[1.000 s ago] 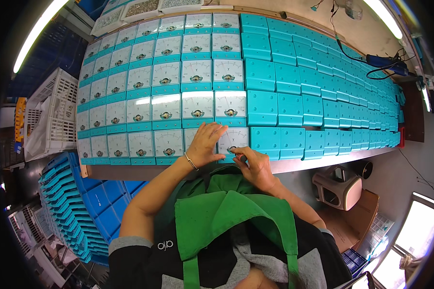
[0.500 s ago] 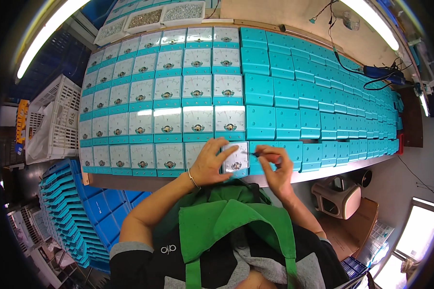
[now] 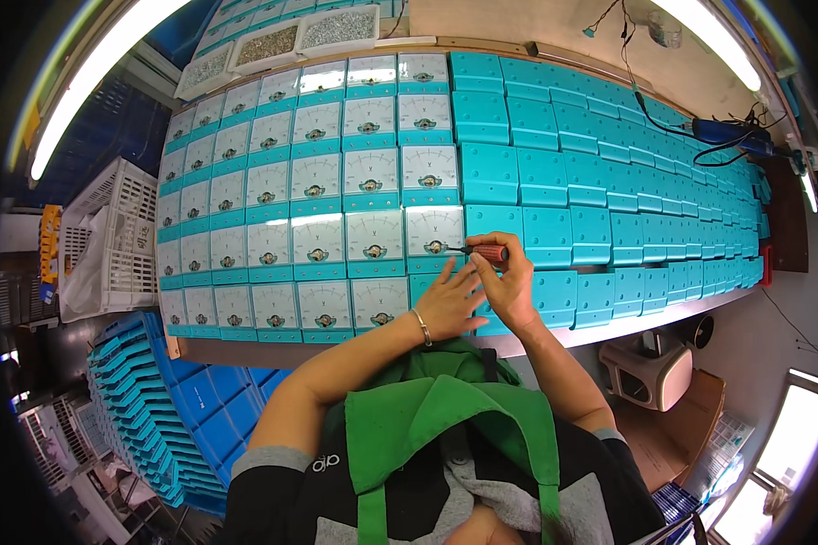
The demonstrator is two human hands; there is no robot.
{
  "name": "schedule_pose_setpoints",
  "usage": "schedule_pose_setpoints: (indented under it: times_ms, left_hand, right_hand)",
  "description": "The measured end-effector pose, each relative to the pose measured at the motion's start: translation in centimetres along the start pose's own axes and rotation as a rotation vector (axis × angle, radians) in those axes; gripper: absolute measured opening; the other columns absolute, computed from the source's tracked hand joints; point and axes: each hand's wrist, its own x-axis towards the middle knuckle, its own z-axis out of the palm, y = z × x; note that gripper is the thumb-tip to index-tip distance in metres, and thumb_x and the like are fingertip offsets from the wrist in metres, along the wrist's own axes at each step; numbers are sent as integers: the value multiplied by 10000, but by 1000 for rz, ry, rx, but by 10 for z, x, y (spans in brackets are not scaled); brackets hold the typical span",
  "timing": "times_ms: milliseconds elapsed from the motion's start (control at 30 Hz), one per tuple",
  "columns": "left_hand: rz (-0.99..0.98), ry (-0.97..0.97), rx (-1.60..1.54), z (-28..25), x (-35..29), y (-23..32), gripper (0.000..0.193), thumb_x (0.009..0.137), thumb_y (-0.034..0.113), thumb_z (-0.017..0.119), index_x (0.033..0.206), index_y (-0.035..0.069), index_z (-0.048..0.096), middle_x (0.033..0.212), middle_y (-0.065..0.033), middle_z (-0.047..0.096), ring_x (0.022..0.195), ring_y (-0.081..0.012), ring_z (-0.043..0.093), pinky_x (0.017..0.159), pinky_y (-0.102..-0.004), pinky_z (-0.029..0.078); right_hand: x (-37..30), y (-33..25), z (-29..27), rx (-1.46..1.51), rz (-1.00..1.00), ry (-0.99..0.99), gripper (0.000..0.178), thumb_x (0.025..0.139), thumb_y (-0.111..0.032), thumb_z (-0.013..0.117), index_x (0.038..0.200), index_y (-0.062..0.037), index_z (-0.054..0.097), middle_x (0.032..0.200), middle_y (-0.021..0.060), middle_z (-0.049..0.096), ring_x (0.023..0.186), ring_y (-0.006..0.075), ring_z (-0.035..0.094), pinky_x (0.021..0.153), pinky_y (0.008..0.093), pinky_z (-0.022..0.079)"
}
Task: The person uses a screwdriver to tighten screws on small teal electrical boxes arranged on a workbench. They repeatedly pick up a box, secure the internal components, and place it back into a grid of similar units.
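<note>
Bare L hand [image 3: 451, 310]: fingers spread; bare R hand [image 3: 507, 283] adj., fingers curled; L forearm [image 3: 359, 363] & R forearm [image 3: 563, 368] angled inwd.

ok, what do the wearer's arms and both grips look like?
Left grip: ungloved, with a thin, shiny bangle just behind it. Right grip: ungloved, no bangle. Short black sleeves, banded with grey cuffs. No cables or markings visible on either arm.
</note>
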Motion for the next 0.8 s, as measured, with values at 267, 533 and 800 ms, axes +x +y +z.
schedule_pose_setpoints:
  times_ms: [267, 533, 800]
  left_hand:
    - [-101, 41, -40, -54, -23, -59, 537, 667, 199, 769, 1155, 97, 569, 1217, -123, 524, 1196, -299, 471, 1040, -523, 321]
    - [-350, -28, 32, -72, -13, -105, 889, 567, 262, 845, 1340, 146, 420, 1370, -79, 443, 1303, -291, 382, 1081, -567, 241]
    - [-325, 14, 20, -66, -17, -110, 890, 571, 298, 835, 1342, 136, 419, 1385, -70, 438, 1300, -288, 388, 1083, -562, 233]
  right_hand:
    - [2, 15, 15, -21, -49, -7, 225, 834, 45, 617, 1023, 5, 501, 933, 128, 675, 853, 205, 683, 736, 297, 536]
    - [14, 8, 8, -44, 54, 1, 216, 842, 38, 600, 1022, 4, 485, 922, 133, 673, 851, 216, 679, 734, 303, 534]
    - [21, -5, 11, -255, -97, -168, 208, 821, 11, 658, 959, -6, 502, 861, 140, 666, 784, 248, 687, 654, 316, 541]
